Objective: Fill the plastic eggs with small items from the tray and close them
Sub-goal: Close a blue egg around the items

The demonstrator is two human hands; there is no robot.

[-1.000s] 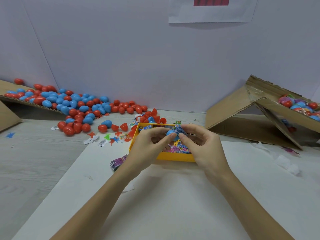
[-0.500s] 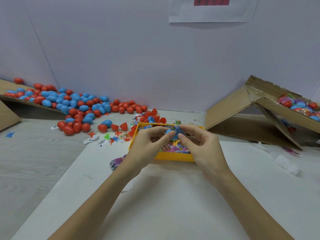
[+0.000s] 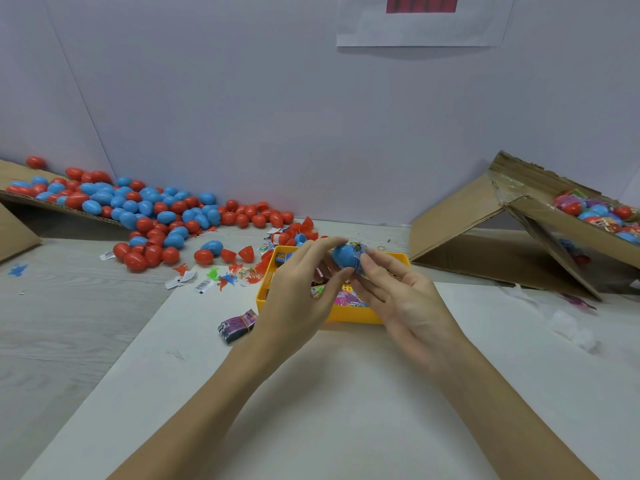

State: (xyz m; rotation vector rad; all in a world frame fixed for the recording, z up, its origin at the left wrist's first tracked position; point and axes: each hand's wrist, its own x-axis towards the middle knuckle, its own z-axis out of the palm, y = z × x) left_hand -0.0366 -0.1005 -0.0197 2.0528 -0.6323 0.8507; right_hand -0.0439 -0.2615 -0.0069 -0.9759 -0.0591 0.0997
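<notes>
left hand point(image 3: 298, 292): blue egg half point(image 3: 343, 255) is pinched between thumb and fingers, just above yellow tray point(image 3: 349, 315)
right hand point(image 3: 398, 296): printed packet point(image 3: 360, 261) is pinched and held against the egg's open side
tray: packets are held inside
beyond tray, left: red and blue eggs point(image 3: 149, 216) are piled

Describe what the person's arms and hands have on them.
Both forearms are bare: no sleeves reach into view. The left hand and right hand wear no gloves, and no watch, bracelet or ring shows on either.
</notes>
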